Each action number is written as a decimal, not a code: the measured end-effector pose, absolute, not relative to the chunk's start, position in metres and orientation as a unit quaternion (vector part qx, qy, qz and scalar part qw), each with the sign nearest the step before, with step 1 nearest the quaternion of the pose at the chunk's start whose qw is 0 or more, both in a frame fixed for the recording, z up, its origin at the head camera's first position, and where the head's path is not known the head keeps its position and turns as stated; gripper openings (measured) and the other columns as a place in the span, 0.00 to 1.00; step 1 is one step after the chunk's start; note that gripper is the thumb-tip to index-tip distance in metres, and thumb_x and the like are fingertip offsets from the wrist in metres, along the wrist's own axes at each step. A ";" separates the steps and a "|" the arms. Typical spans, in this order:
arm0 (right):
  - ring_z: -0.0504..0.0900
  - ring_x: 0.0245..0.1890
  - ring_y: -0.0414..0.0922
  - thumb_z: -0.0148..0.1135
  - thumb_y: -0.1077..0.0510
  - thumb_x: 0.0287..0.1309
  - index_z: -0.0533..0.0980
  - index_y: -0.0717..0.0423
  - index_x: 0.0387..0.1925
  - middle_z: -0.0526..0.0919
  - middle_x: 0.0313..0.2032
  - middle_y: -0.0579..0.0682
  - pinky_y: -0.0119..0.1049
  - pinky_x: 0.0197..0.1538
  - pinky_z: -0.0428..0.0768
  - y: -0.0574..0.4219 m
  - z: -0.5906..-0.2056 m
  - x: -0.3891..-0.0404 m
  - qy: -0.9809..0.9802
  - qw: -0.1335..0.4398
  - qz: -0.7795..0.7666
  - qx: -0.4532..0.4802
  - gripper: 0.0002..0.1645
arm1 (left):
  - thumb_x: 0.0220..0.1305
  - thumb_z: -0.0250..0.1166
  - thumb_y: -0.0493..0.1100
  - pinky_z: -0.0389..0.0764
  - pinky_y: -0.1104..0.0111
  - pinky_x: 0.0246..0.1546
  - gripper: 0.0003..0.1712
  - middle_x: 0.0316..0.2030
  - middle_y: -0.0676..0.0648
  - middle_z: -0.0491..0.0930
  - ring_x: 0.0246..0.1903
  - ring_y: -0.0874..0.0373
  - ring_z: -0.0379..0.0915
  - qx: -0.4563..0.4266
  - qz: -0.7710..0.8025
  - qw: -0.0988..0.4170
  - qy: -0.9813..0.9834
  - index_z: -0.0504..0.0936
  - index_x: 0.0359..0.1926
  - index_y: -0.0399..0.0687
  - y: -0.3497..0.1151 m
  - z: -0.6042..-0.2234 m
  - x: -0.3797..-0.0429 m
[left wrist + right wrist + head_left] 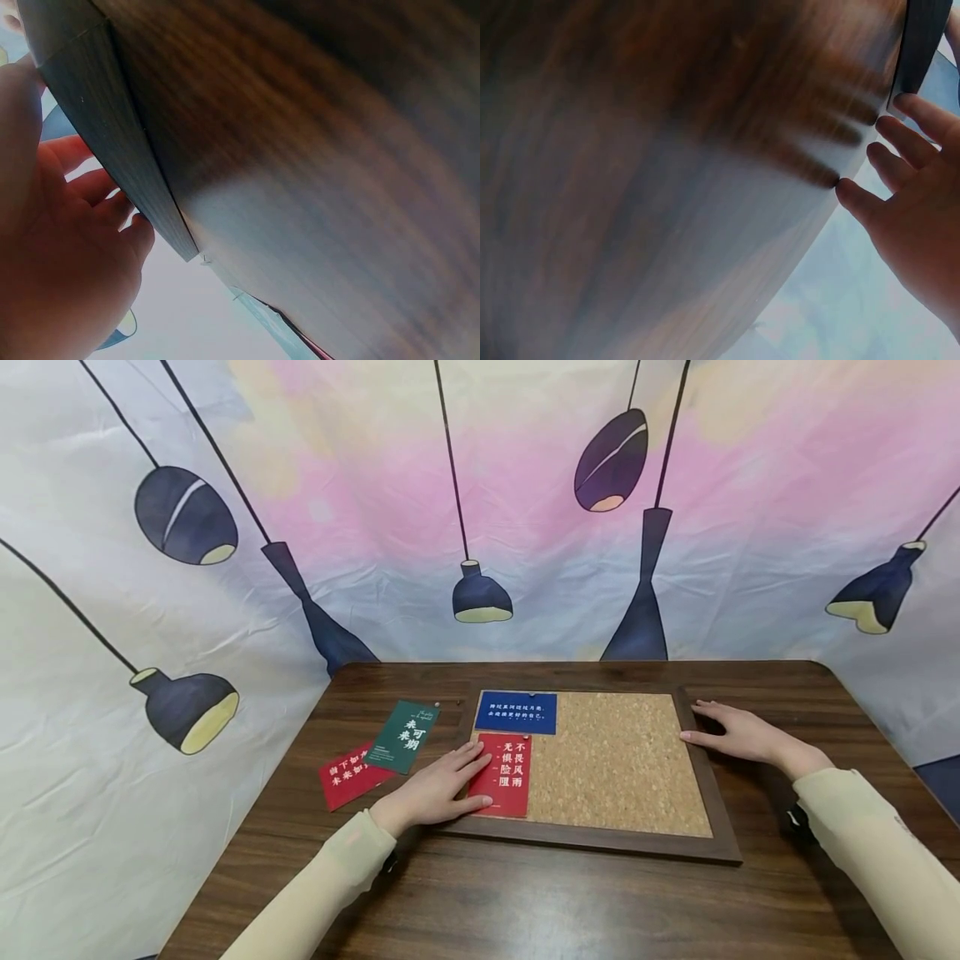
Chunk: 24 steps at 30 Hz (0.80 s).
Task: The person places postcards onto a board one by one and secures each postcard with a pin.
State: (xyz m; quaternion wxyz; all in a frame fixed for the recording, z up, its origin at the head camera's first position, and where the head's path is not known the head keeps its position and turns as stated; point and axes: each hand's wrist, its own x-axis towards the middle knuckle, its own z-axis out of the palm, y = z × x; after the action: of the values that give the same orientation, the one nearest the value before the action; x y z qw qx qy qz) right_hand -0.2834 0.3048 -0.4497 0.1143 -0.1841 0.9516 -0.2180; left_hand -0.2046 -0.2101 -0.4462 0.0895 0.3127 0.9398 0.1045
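A corkboard [615, 768] in a dark wooden frame lies on the table. A blue card [516, 712] with white writing is at its upper left, a pushpin at the card's top edge. Below is a red card [513, 777], also with a pin at its top. My left hand [431, 787] rests across the frame's left side with its fingers spread over the red card's left part. At the right side, my right hand [742, 733] has its thumb on the frame and its fingers extended beside it. In the right wrist view, fingertips [845, 187] meet the table surface near the frame's edge.
Left of the board, a green card [403, 737] with a pin at its top corner overlaps another red card [348, 778] on the wooden table [555, 902]. Behind the table hangs a cloth [540, 602] printed with lamps.
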 end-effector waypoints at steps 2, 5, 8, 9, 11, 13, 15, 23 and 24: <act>0.54 0.69 0.76 0.57 0.33 0.68 0.58 0.72 0.73 0.54 0.72 0.77 0.72 0.62 0.60 0.305 -0.450 -0.283 0.952 0.114 -0.218 -0.185 0.54 | 0.69 0.59 0.66 0.57 0.52 0.72 0.45 0.78 0.43 0.53 0.76 0.47 0.48 0.312 0.106 0.092 0.940 0.61 0.77 0.47 -0.210 -0.446 -0.204; 0.53 0.69 0.76 0.57 0.33 0.67 0.58 0.72 0.73 0.54 0.72 0.77 0.73 0.63 0.60 0.305 -0.450 -0.283 0.952 0.113 -0.218 -0.184 0.54 | 0.69 0.59 0.66 0.57 0.52 0.72 0.45 0.78 0.43 0.53 0.76 0.47 0.48 0.311 0.105 0.095 0.940 0.60 0.78 0.48 -0.210 -0.446 -0.204; 0.53 0.70 0.75 0.57 0.32 0.67 0.58 0.71 0.73 0.54 0.72 0.76 0.72 0.63 0.59 0.305 -0.451 -0.284 0.952 0.111 -0.217 -0.183 0.54 | 0.69 0.59 0.66 0.57 0.52 0.72 0.45 0.78 0.44 0.53 0.76 0.48 0.48 0.310 0.103 0.095 0.940 0.60 0.78 0.49 -0.210 -0.446 -0.204; 0.53 0.70 0.75 0.57 0.32 0.67 0.58 0.71 0.74 0.54 0.72 0.76 0.72 0.63 0.59 0.305 -0.451 -0.284 0.953 0.111 -0.217 -0.183 0.54 | 0.69 0.59 0.66 0.58 0.52 0.72 0.45 0.78 0.44 0.53 0.76 0.48 0.48 0.309 0.102 0.095 0.941 0.60 0.78 0.49 -0.211 -0.446 -0.204; 0.52 0.70 0.75 0.56 0.32 0.67 0.58 0.71 0.74 0.54 0.72 0.76 0.72 0.63 0.59 0.305 -0.452 -0.284 0.953 0.111 -0.217 -0.183 0.54 | 0.69 0.59 0.66 0.58 0.52 0.72 0.45 0.78 0.44 0.53 0.76 0.48 0.48 0.309 0.103 0.095 0.941 0.60 0.78 0.49 -0.211 -0.446 -0.204; 0.53 0.70 0.76 0.56 0.32 0.68 0.58 0.71 0.73 0.54 0.72 0.76 0.73 0.63 0.59 0.305 -0.452 -0.283 0.953 0.111 -0.216 -0.183 0.54 | 0.69 0.59 0.67 0.58 0.52 0.72 0.45 0.78 0.44 0.53 0.76 0.48 0.48 0.309 0.103 0.095 0.941 0.60 0.78 0.49 -0.211 -0.447 -0.204; 0.53 0.69 0.76 0.56 0.32 0.68 0.58 0.71 0.73 0.54 0.72 0.76 0.73 0.63 0.59 0.305 -0.453 -0.283 0.953 0.112 -0.215 -0.184 0.54 | 0.69 0.58 0.67 0.57 0.53 0.72 0.45 0.78 0.44 0.53 0.76 0.48 0.48 0.309 0.101 0.095 0.941 0.60 0.78 0.49 -0.211 -0.447 -0.204; 0.56 0.68 0.76 0.57 0.32 0.68 0.58 0.72 0.73 0.54 0.71 0.77 0.72 0.62 0.62 0.305 -0.453 -0.283 0.952 0.110 -0.218 -0.183 0.54 | 0.69 0.58 0.67 0.57 0.53 0.73 0.46 0.78 0.44 0.53 0.77 0.48 0.47 0.312 0.106 0.094 0.940 0.60 0.78 0.48 -0.212 -0.449 -0.206; 0.56 0.68 0.76 0.57 0.33 0.68 0.58 0.72 0.73 0.54 0.71 0.77 0.72 0.62 0.62 0.304 -0.453 -0.283 0.952 0.110 -0.219 -0.184 0.53 | 0.69 0.58 0.67 0.57 0.53 0.72 0.46 0.78 0.44 0.53 0.77 0.48 0.47 0.312 0.108 0.093 0.939 0.60 0.78 0.48 -0.212 -0.449 -0.206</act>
State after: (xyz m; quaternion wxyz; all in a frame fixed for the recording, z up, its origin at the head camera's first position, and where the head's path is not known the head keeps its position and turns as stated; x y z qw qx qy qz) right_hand -0.2834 0.3045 -0.4528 0.1095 -0.1838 0.9521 -0.2186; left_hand -0.2059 -0.2117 -0.4486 0.0930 0.3119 0.9394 0.1081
